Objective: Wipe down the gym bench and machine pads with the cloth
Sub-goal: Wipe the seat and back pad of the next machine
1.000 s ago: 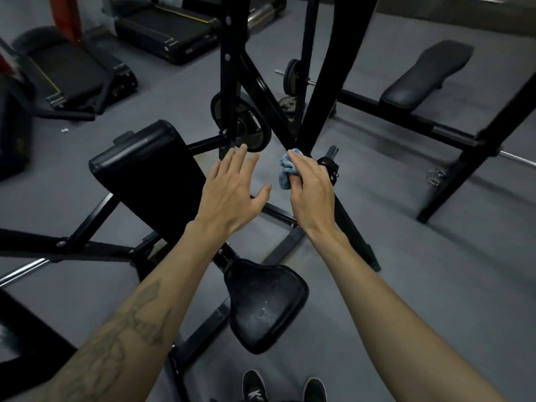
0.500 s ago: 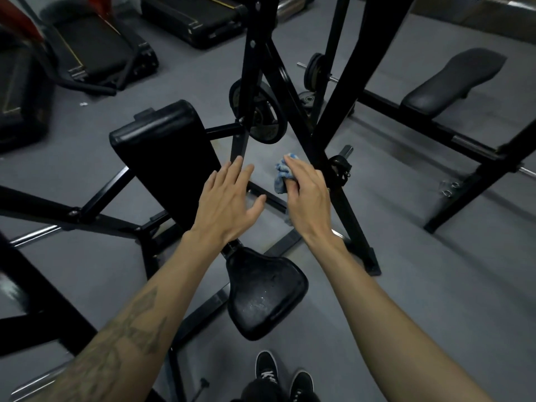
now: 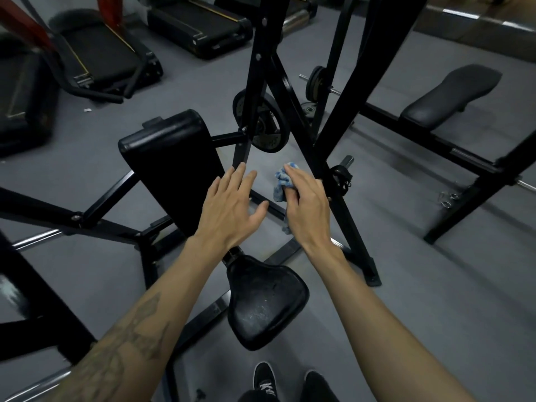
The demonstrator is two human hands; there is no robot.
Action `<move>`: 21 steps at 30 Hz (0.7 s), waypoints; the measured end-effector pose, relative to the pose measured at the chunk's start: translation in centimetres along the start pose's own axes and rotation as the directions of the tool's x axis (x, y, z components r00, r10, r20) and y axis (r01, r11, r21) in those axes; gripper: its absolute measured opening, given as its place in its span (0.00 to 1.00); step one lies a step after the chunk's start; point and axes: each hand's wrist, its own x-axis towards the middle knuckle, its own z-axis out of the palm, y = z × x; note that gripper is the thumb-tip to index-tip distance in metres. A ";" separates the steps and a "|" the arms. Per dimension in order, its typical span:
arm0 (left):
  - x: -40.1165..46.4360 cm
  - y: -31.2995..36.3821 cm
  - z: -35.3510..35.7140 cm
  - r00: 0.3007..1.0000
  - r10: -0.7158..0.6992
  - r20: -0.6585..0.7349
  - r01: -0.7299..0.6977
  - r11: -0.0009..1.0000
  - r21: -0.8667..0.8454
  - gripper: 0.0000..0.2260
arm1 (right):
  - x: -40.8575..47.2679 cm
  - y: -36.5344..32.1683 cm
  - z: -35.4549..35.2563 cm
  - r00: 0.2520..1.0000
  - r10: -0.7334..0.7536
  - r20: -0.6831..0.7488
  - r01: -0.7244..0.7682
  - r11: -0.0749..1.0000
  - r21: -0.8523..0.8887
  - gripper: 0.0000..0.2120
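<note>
A black angled machine pad (image 3: 171,158) stands in front of me, with a black saddle-shaped seat (image 3: 264,300) below it, near my feet. My left hand (image 3: 232,207) hovers with fingers spread over the pad's right lower edge, holding nothing. My right hand (image 3: 306,204) is closed on a crumpled blue cloth (image 3: 282,181), held in the air just left of a slanted black frame bar (image 3: 324,166). A second black bench pad (image 3: 452,97) lies at the far right.
Black steel uprights (image 3: 255,82) cross ahead, with a weight plate (image 3: 265,126) hanging behind them. Treadmills (image 3: 98,50) line the back left. A barbell rack leg (image 3: 475,195) stands at the right. My dark shoes (image 3: 265,381) rest on the grey floor.
Both hands have stayed side by side while my head shifted; the pad and seat now sit further right and lower in view. The right hand still grips the cloth.
</note>
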 end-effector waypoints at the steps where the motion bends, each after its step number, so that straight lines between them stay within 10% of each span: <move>1: -0.1 0.1 0.0 1.000 -0.008 0.000 0.008 1.000 0.002 0.33 | 0.0 0.0 0.0 1.000 -0.001 0.008 0.001 1.000 0.006 0.18; 21: -11.5 4.9 0.9 0.839 -0.539 -0.077 0.541 0.841 0.001 0.36 | -2.6 0.3 -0.1 0.857 -0.340 0.388 0.241 0.929 0.282 0.19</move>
